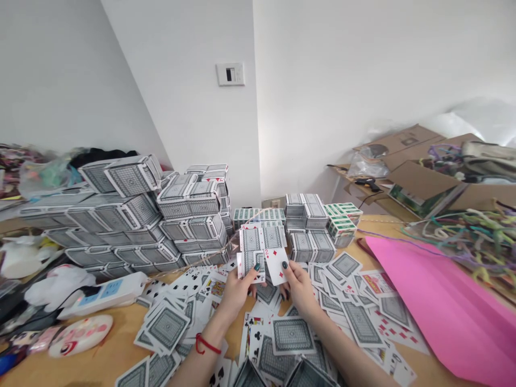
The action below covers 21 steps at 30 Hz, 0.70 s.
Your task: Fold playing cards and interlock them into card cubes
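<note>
My left hand (235, 293) is closed on a playing card (252, 259) with its patterned grey back showing, thumb on top. Between the thumb and fingers of my right hand (300, 287) is a two of diamonds (274, 263), face toward me and slightly tilted. The two cards meet near their inner edges. Right behind them stand more grey-backed cards (273, 236); I cannot tell whether these are joined to the held ones. Loose playing cards (292, 334) lie face up and face down under and around both hands. Folded card pieces (249, 374) stick up at the bottom edge.
Stacked blocks made of cards (135, 215) rise at the left, with another stack (308, 244) right of centre. Green-and-white boxes (342, 230) stand beside it. A pink sheet (439, 312), an open cardboard box (427, 188), a power strip (107, 293) and a computer mouse (80, 336) flank the cards.
</note>
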Motion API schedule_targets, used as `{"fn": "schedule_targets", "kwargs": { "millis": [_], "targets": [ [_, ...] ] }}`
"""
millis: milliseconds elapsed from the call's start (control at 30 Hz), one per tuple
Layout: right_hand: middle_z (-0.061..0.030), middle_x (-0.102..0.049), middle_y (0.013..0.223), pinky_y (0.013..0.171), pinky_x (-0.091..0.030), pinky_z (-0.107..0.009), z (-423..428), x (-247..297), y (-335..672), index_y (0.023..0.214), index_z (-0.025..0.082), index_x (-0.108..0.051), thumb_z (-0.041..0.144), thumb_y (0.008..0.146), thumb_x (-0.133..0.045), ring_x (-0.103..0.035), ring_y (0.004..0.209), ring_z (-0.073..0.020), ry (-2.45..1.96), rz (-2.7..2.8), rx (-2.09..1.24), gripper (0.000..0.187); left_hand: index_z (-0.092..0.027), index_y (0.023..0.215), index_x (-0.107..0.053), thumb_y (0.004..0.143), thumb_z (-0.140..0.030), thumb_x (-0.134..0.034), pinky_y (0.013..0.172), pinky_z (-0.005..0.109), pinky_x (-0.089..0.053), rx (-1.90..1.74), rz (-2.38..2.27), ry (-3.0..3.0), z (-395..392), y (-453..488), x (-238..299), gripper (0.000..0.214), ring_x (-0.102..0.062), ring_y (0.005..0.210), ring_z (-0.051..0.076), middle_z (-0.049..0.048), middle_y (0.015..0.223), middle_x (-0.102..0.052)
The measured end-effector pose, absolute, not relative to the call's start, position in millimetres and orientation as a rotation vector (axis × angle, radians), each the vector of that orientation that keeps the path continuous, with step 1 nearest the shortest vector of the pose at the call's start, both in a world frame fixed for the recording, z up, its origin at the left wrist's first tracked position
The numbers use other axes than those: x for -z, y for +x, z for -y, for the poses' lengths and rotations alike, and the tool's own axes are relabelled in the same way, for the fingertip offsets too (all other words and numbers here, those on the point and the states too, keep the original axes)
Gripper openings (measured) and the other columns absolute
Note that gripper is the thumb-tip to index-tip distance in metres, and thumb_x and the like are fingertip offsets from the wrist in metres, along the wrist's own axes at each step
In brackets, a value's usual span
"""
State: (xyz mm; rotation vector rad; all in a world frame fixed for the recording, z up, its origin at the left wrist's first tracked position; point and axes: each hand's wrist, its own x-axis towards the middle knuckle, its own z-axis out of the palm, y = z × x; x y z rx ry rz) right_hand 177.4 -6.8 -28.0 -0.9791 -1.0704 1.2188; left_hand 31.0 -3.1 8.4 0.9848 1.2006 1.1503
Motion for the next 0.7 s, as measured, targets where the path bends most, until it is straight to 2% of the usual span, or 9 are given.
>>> {"fn": "schedule_targets", "kwargs": {
  "millis": [233,467,700],
  "targets": [
    [0.0115,-0.031,0.038,0.031,-0.026,-0.021,6.1,28.1,177.5,0.064,0.023,-0.037,0.057,0.078,-0.048,-0.033,0.027,-0.0072,-0.984,1.064,-1.242,0.039,-0.015,0.07,-0.058,0.066,-0.035,-0.066,0.035,0.022,-0.035,-1.126,-1.157,1.053,3.6,30.4,-2.5,0.022,-0.044,0.031,0.009,0.0008,0.053,-0.063],
    [0.012,-0.028,0.04,0.033,-0.027,-0.019,4.6,27.1,178.9,0.066,0.022,-0.037,0.054,0.079,-0.049,-0.031,0.031,-0.0066,-0.95,1.056,-1.25,0.037,-0.016,0.053,-0.055,0.071,-0.037,-0.06,0.036,0.022,-0.036,-1.029,-1.12,1.264,6.6,27.4,-0.2,0.028,-0.044,0.032,0.01,0.0013,0.042,-0.057],
    [0.0121,-0.026,0.043,0.033,-0.028,-0.019,3.6,25.9,180.4,0.066,0.022,-0.037,0.055,0.078,-0.051,-0.03,0.031,-0.006,-0.941,1.032,-1.272,0.037,-0.017,0.046,-0.054,0.071,-0.038,-0.061,0.038,0.022,-0.035,-0.99,-1.067,1.275,8.6,25.1,-3.6,0.034,-0.043,0.033,0.01,0.0007,0.038,-0.052]
  ]
}}
